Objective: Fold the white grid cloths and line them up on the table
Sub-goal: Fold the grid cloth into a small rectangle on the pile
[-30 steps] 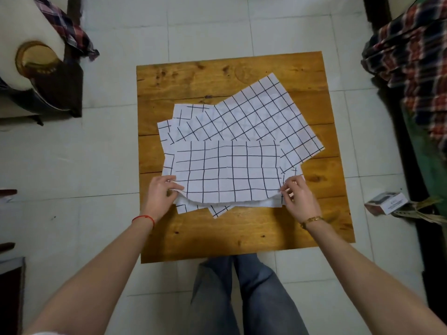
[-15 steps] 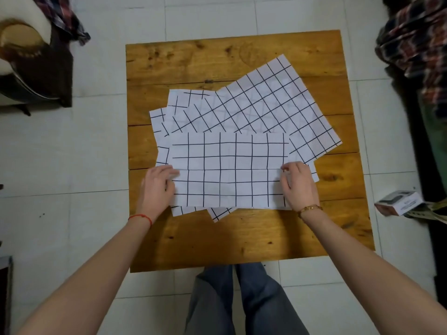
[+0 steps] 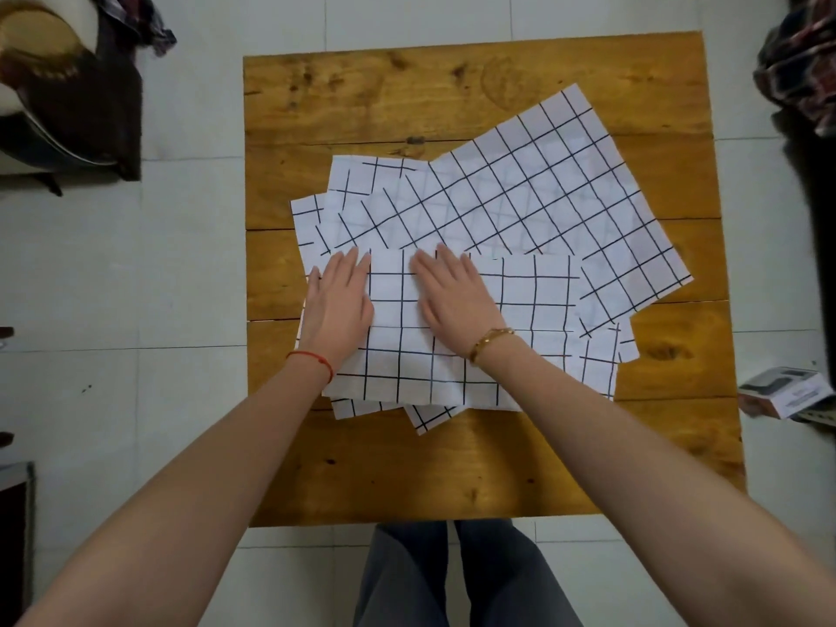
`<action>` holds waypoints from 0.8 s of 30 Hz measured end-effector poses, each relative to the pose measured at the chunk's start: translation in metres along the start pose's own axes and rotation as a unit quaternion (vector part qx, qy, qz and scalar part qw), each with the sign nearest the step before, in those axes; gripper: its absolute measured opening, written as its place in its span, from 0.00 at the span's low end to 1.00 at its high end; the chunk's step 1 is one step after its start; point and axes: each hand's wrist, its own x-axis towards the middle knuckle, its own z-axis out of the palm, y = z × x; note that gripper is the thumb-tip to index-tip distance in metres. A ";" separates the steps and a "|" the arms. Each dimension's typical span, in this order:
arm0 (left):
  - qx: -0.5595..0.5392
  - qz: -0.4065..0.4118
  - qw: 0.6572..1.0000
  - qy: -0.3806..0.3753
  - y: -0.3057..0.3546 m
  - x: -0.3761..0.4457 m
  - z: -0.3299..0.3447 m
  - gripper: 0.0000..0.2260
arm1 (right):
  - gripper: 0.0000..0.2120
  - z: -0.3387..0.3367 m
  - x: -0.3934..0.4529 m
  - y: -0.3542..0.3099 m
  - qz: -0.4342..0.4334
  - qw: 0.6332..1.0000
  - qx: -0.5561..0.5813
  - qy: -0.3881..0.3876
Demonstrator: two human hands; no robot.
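A pile of white grid cloths lies spread on the wooden table (image 3: 452, 472). On top, near me, sits a folded cloth (image 3: 534, 310), a flat rectangle with its fold at the far edge. My left hand (image 3: 337, 300) lies flat on its left end, fingers straight. Close beside it, my right hand (image 3: 457, 296) presses flat on the cloth's left half. An unfolded cloth (image 3: 534, 196) lies tilted behind them, reaching toward the table's right side. Edges of other cloths (image 3: 353, 407) poke out underneath.
The table stands on a pale tiled floor. A dark chair with cloth on it (image 3: 77, 97) is at the far left. Plaid fabric (image 3: 800, 70) hangs at the far right. A small box (image 3: 787, 391) lies on the floor to the right. My legs (image 3: 452, 581) are at the near edge.
Both hands let go of the folded cloth's ends and moved onto its top. My right hand crossed over to the left half, next to my left hand.
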 end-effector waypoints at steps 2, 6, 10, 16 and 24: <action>0.013 -0.008 1.000 -0.007 0.001 0.001 0.005 0.27 | 0.27 0.008 0.013 -0.016 0.001 1.000 -0.011 -0.021; 0.023 -0.010 0.999 -0.027 -0.008 0.001 0.011 0.28 | 0.28 0.021 0.035 -0.035 -0.001 0.999 -0.031 -0.045; 0.020 -0.001 0.999 -0.040 -0.015 0.001 0.013 0.30 | 0.28 0.028 0.043 -0.036 -0.001 0.997 -0.058 -0.056; 0.038 0.002 0.998 -0.048 -0.014 -0.001 0.014 0.30 | 0.28 0.031 0.025 -0.017 0.011 0.996 -0.081 -0.040; 0.050 0.000 0.997 -0.057 -0.012 -0.001 0.015 0.29 | 0.29 0.030 -0.029 0.052 0.126 0.988 -0.093 -0.016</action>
